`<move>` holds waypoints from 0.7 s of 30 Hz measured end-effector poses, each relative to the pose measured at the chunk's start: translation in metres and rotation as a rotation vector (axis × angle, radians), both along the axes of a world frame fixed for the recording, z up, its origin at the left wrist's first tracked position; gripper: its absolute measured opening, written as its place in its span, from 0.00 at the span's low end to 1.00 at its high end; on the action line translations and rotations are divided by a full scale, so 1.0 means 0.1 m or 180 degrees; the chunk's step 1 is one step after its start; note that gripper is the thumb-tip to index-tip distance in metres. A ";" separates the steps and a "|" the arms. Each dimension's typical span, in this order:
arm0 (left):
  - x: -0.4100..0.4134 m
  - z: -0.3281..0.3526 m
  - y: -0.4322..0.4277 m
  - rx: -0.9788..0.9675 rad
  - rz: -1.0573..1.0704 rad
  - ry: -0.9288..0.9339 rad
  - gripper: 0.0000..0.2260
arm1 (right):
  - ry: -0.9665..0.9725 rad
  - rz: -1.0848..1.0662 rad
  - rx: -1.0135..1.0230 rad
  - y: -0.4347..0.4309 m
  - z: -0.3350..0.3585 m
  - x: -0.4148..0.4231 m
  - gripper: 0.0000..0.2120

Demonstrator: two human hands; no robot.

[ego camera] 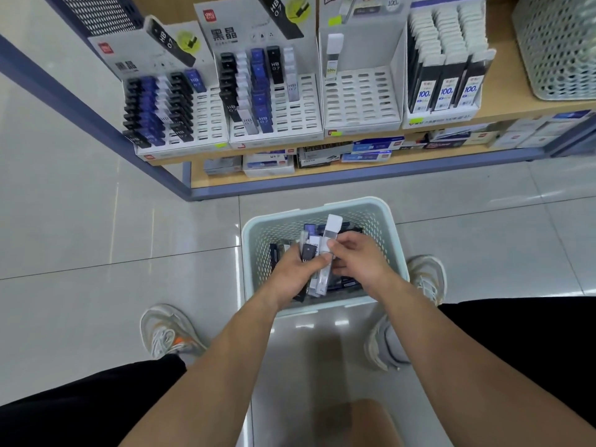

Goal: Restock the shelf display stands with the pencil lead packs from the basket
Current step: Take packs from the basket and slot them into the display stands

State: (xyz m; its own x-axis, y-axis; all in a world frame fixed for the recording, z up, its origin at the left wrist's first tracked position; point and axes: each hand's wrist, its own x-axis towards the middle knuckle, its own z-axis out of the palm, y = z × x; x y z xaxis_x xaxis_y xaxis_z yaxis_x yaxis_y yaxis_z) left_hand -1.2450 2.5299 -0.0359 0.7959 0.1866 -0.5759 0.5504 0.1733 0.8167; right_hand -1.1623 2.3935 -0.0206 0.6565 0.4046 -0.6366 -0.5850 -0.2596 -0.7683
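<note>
A pale green perforated basket (383,217) stands on the floor between my feet, holding loose pencil lead packs (346,282). Over it, my left hand (292,274) grips a bundle of several packs, black, grey and clear. My right hand (359,259) pinches a long white-capped clear pack (332,232) at the top of that bundle. On the shelf ahead stand white slotted display stands: the left stand (209,124) and second stand (296,114) are partly filled with black, blue and white packs, the third stand (358,98) holds a single pack, the fourth stand (445,75) is full.
A second perforated basket (558,50) sits on the shelf at far right. Boxed stock (371,151) lies on the lower shelf. The blue shelf frame (80,104) juts out at left. My shoes (167,333) flank the floor basket on glossy tiles.
</note>
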 end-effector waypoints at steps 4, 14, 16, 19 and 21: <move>0.03 -0.03 0.03 -0.0014 -0.0083 -0.0001 0.15 | 0.0108 -0.0104 -0.0010 0.02 -0.04 0.03 0.09; 0.02 -0.05 0.10 0.0068 -0.0050 0.0181 0.16 | 0.0152 -0.0222 -0.0164 -0.05 -0.13 0.11 0.11; 0.01 -0.04 0.11 0.0105 -0.0029 0.0189 0.16 | 0.0121 -0.0107 -0.0135 -0.07 -0.13 0.11 0.12; 0.01 -0.01 0.09 0.0121 -0.0108 0.0162 0.16 | 0.0129 -0.0071 -0.0024 -0.08 -0.14 0.08 0.12; 0.01 0.00 0.08 0.0160 -0.0192 0.0116 0.16 | 0.0117 -0.0102 -0.0038 -0.05 -0.14 0.06 0.13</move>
State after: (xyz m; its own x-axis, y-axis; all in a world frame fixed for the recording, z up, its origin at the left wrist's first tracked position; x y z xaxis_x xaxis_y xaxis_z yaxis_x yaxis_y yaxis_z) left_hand -1.2440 2.5381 -0.0362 0.7852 0.1685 -0.5959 0.5882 0.0981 0.8028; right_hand -1.1562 2.3880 -0.0343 0.6452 0.3759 -0.6651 -0.6209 -0.2492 -0.7432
